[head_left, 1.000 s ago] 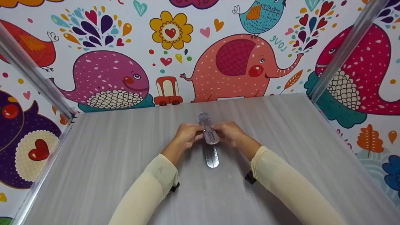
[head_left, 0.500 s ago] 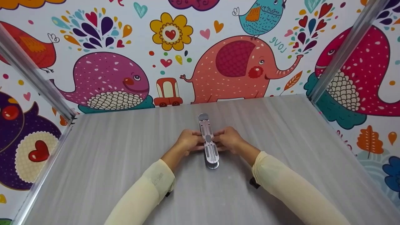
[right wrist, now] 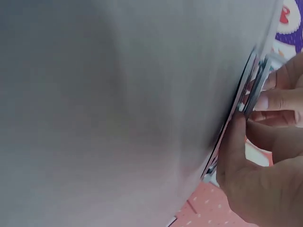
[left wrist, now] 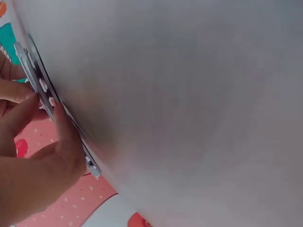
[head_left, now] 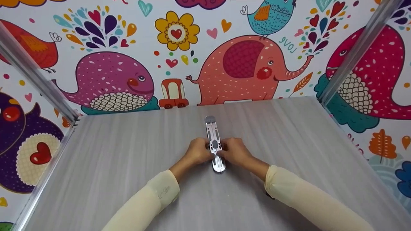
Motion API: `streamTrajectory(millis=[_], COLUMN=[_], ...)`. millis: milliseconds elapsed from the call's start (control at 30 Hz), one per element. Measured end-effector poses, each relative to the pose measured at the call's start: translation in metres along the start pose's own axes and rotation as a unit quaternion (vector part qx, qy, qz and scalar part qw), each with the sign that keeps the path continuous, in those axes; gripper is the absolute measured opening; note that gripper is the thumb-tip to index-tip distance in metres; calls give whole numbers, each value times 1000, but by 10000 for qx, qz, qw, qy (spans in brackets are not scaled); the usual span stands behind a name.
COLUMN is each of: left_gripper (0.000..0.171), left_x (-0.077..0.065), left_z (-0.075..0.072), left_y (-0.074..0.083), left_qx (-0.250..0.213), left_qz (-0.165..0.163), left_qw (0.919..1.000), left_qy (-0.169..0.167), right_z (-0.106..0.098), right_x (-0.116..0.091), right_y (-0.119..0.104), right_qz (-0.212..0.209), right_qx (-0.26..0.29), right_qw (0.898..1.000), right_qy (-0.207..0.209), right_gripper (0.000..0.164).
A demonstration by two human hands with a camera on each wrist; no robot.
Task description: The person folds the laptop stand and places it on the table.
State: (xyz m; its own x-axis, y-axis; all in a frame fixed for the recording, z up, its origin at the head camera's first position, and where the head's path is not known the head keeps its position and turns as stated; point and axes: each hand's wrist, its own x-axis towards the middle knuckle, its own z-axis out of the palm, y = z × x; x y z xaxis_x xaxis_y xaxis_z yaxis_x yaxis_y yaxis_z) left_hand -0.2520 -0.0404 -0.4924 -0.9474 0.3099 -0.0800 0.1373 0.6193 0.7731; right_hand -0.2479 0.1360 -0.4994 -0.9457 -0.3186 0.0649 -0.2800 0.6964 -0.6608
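Note:
A silver folding laptop stand [head_left: 219,165], folded into a narrow bar with grey pads, lies lengthwise on the table. My left hand [head_left: 199,150] grips its left edge around the middle, and my right hand [head_left: 236,150] grips the right edge opposite. Seen from the left wrist, the stand [left wrist: 29,71] shows two thin layers with a narrow gap, and the left thumb and finger pinch them. From the right wrist, the right hand [right wrist: 265,189] likewise pinches the stand [right wrist: 256,90] from its side. Some fingertips are hidden beneath or behind the stand.
The grey wood-grain table [head_left: 128,144] spreads around the stand. A printed cartoon wall [head_left: 179,64] rises behind it, with metal posts [head_left: 353,51] at the corners and a metal rail [head_left: 45,183] along the left edge.
The stand's upper part has come down towards me and now lies flat over the lower strip. Both hands have slid nearer along its sides.

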Motion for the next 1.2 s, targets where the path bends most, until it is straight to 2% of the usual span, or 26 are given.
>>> streamTrajectory(millis=[100,233,300,367,467,667,833,1100,1200], left_gripper=[27,63,79,89,94,93,97,99,98], left_x=[-8,-25,-32,-37,-41,-38,-31,-28,-28], left_z=[2,2,3,5,8,13,12,9,10], left_y=[2,6,7,7,6,4,3,-4,-6], left_qx=[830,1836,2062,2169,2328,2573,2482,2316,2314], left_qz=[314,145,83,111,246,371,243,351,482], left_qw=[9960,9827,9778,9751,9713,9649,9671,9708,9708], left_qy=[59,-206,-372,-454,-414,-363,-498,-507,-409], right_z=[-1,-4,-5,-6,-6,-5,-5,-4,-3], right_x=[-12,-28,-35,-38,-40,-37,-33,-28,-29], right_y=[2,4,6,8,10,10,10,15,17], right_qz=[-626,-1200,-1457,-1707,-1940,-1948,-1857,-2075,-2146], right_qx=[-241,-623,-882,-1102,-1344,-1580,-1647,-1597,-1640], right_qw=[9977,9898,9838,9774,9700,9663,9673,9642,9623], right_qy=[-137,-459,-564,-591,-579,-570,-523,-415,-317], right_gripper=[21,46,58,61,57,52,52,49,50])
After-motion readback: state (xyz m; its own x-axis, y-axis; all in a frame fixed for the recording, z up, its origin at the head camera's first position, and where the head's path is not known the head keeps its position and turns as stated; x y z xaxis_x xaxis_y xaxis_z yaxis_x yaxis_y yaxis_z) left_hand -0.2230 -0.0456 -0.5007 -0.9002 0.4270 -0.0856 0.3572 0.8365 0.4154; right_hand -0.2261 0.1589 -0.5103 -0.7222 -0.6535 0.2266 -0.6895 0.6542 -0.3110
